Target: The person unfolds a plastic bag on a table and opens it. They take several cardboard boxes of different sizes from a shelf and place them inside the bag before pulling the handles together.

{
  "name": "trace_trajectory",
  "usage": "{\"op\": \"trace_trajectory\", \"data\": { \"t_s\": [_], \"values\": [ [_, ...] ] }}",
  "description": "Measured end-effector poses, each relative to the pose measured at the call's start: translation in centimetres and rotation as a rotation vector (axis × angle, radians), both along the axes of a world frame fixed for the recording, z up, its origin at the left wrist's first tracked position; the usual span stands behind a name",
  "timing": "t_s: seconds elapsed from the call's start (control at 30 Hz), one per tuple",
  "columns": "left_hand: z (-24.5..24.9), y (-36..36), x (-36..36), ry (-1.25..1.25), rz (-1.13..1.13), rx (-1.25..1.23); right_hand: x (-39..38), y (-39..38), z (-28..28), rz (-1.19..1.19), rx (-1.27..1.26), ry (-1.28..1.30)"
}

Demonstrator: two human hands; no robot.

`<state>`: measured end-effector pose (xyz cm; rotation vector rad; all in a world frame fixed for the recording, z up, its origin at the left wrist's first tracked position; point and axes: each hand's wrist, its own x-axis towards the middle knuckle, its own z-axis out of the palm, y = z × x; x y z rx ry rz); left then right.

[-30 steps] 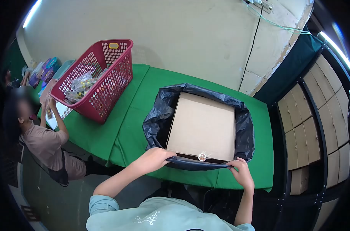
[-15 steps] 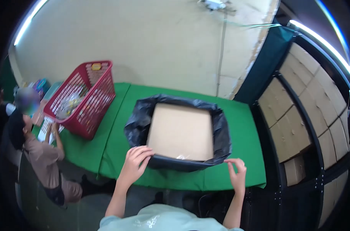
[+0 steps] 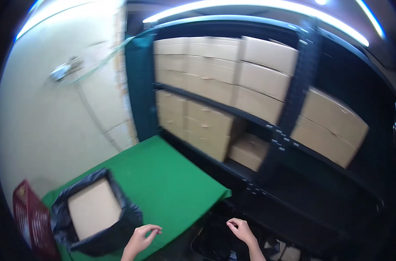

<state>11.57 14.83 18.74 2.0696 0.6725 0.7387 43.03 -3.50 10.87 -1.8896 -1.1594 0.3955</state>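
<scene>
My left hand [image 3: 144, 238] hovers by the front edge of the green-covered table, just right of a container lined with a black plastic bag [image 3: 128, 213]. Its fingers are loosely bent, thumb apart, and it holds nothing. Inside the black liner lies a flat brown cardboard piece or box top [image 3: 94, 209]. My right hand [image 3: 242, 230] is in the air off the table's right side, fingers loosely curled with nothing visible in them. Beneath it is a dark area whose contents I cannot make out.
A green cloth [image 3: 176, 178] covers the table. A red plastic basket [image 3: 30, 222] stands at the far left. Black metal shelving [image 3: 289, 104] holds several stacked cardboard boxes [image 3: 265, 80]. Below, near my right hand, are some pale pieces [image 3: 289, 252], blurred.
My view has swung right toward the shelves. Both hands have come off the rim of the black liner, which now sits at the lower left. The co-worker has left view.
</scene>
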Motion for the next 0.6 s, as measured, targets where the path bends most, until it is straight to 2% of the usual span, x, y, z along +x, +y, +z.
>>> {"op": "trace_trajectory", "data": {
  "t_s": [0.07,0.13,0.23,0.27,0.33,0.43,0.47,0.5,0.6],
  "values": [
    [-1.3,-0.7,5.0,0.021,-0.076,0.000,2.2,-3.9,0.1,-0.118,0.035,0.044],
    [-1.8,-1.8,10.5,-0.011,-0.164,-0.020,4.4,-7.4,0.4,-0.207,0.105,0.223],
    [-0.6,-6.0,18.6,-0.028,-0.421,-0.062,8.0,-12.5,3.3,-0.235,0.253,0.384],
    [0.0,-7.6,20.9,-0.012,-0.507,-0.063,9.2,-14.0,6.2,-0.256,0.315,0.302],
    [1.3,-10.4,24.6,-0.105,-0.732,0.127,11.6,-16.7,11.4,-0.389,0.434,0.127],
    [3.4,-14.1,27.9,-0.151,-0.906,0.176,15.7,-20.3,19.6,-0.561,0.630,-0.300],
    [3.3,-14.8,28.5,-0.163,-0.950,0.137,17.0,-21.2,22.7,-0.621,0.642,-0.453],
    [3.7,-15.5,28.8,-0.160,-0.981,0.113,17.9,-21.8,26.1,-0.639,0.644,-0.416],
    [2.6,-15.6,28.8,-0.119,-1.013,0.098,23.2,-23.2,33.8,-0.805,0.510,-0.648]
  ]
}}
